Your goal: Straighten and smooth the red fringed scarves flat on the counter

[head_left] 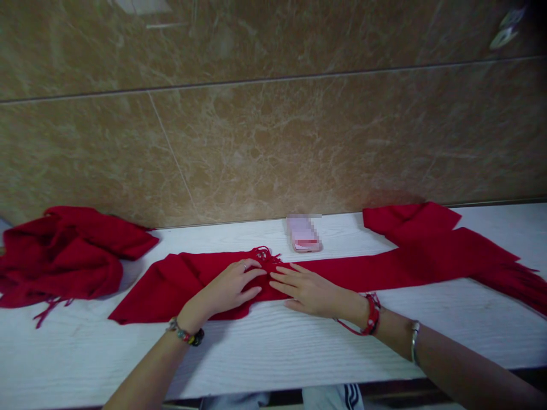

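Observation:
A long red scarf (376, 272) lies stretched across the white table, its left part wider and creased. Near its middle, beside a bunch of fringe, my left hand (233, 287) rests on the cloth with fingers apart. Just to the right, my right hand (307, 290) lies flat on the same scarf, fingers spread and pointing left. The fingertips of both hands almost meet. At the right end the cloth folds over itself, and long fringe trails toward the table's edge.
Another red cloth with fringe (64, 256) lies crumpled at the far left. A phone, partly blurred (303, 232), rests behind the hands near the brown marbled wall (273, 142). The white table's (299, 353) front edge runs close to the person's legs.

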Demonstrator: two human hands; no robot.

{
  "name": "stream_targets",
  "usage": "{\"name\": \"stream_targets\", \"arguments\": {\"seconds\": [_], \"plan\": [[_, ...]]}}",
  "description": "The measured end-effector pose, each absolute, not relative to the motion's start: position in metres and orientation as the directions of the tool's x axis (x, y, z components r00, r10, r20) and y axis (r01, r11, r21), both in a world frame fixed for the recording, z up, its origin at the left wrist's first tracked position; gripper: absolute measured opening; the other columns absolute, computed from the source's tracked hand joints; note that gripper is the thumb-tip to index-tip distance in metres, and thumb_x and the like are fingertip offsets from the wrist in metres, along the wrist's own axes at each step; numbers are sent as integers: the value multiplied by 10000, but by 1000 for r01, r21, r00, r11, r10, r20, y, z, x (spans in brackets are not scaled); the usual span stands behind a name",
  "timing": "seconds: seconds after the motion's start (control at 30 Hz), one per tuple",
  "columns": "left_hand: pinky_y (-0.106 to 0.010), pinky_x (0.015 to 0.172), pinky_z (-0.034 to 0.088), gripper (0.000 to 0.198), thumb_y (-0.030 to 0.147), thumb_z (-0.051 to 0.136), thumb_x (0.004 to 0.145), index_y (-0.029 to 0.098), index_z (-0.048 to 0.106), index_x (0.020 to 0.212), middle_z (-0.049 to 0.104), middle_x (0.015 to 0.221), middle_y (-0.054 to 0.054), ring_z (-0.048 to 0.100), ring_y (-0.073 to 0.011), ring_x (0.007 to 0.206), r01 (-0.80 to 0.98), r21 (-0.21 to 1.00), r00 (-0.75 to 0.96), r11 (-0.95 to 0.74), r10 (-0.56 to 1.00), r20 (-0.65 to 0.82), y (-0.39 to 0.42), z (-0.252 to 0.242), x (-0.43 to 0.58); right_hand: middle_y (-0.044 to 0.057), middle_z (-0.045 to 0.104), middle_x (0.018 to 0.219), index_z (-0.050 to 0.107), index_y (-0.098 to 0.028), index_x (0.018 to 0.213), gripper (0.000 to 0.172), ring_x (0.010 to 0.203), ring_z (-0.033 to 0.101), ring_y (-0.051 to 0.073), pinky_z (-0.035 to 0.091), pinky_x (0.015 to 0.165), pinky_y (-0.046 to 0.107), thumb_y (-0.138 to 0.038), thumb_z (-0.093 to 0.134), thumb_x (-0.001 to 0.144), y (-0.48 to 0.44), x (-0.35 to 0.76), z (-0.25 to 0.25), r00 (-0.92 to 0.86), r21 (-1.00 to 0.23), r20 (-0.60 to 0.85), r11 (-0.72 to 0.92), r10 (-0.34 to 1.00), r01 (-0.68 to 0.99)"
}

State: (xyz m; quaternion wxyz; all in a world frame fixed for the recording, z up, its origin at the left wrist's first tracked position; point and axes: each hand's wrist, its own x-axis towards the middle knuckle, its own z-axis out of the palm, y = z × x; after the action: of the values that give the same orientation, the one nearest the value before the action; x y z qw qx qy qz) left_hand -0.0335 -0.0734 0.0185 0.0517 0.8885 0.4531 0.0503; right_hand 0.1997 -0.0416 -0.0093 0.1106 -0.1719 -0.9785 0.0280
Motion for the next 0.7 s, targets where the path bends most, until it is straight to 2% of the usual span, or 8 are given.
{"name": "stream_targets", "arguments": {"seconds": [0.07, 0.13, 0.27, 0.4, 0.53, 0.63, 0.7], "plan": [[-425, 1017, 235, 515, 425, 372, 863, 188, 321, 1318, 272, 1396, -127, 241, -265, 1271, 840, 134, 536, -526, 843, -42, -74, 7, -33, 70, 278, 1399, 285, -178, 1346, 498, 1296, 171, 239, 154, 1046, 474, -389, 345, 898, -44, 202, -7, -908, -156, 101, 908, 406, 389], [-487, 1029, 164, 594, 492, 325, 862, 209, 197, 1368, 137, 1444, -120, 93, -289, 1311, 881, 138, 470, -453, 869, -151, -75, 0, -33, 54, 216, 1422, 218, -207, 1366, 518, 1305, 124, 246, 116, 1045, 496, -422, 307, 903, -46, 207, -5, -898, -204, 21, 882, 439, 426], [-518, 1029, 109, 687, 580, 299, 831, 219, 107, 1383, 40, 1450, -108, -10, -296, 1311, 927, 149, 372, -344, 891, -262, -79, 0, -35, 43, 169, 1437, 155, -254, 1375, 521, 1311, 88, 243, 84, 1044, 502, -448, 271, 905, -45, 214, -4, -889, -250, -12, 859, 459, 447], [-520, 1031, 90, 683, 604, 254, 829, 230, 106, 1381, 27, 1449, -82, -41, -284, 1308, 936, 178, 344, -302, 892, -292, -80, 4, -34, 36, 125, 1447, 169, -286, 1369, 507, 1314, 35, 251, 54, 1032, 532, -448, 282, 903, -44, 211, -4, -877, -241, 51, 858, 479, 454], [-496, 1039, 99, 669, 579, 241, 846, 211, 91, 1384, 40, 1450, -87, -24, -269, 1313, 945, 173, 312, -277, 920, -237, -77, 7, -35, 47, 159, 1440, 199, -295, 1362, 495, 1311, 65, 259, 84, 1023, 546, -446, 293, 900, -43, 209, -8, -877, -261, 21, 849, 480, 459], [-463, 1046, 129, 638, 541, 293, 853, 211, 145, 1379, 124, 1447, -85, 57, -255, 1318, 942, 173, 311, -288, 941, -132, -71, 14, -50, 43, 135, 1445, 193, -295, 1364, 497, 1313, 55, 246, 88, 1030, 529, -460, 270, 902, -42, 210, -8, -879, -276, 27, 848, 476, 451], [-403, 1051, 178, 580, 493, 329, 860, 205, 238, 1355, 246, 1419, -77, 180, -223, 1302, 923, 200, 344, -328, 937, -54, -69, 22, -70, 45, 108, 1449, 188, -282, 1368, 515, 1315, 41, 237, 88, 1039, 510, -469, 278, 897, -43, 207, -3, -872, -274, 56, 847, 486, 455]]}}
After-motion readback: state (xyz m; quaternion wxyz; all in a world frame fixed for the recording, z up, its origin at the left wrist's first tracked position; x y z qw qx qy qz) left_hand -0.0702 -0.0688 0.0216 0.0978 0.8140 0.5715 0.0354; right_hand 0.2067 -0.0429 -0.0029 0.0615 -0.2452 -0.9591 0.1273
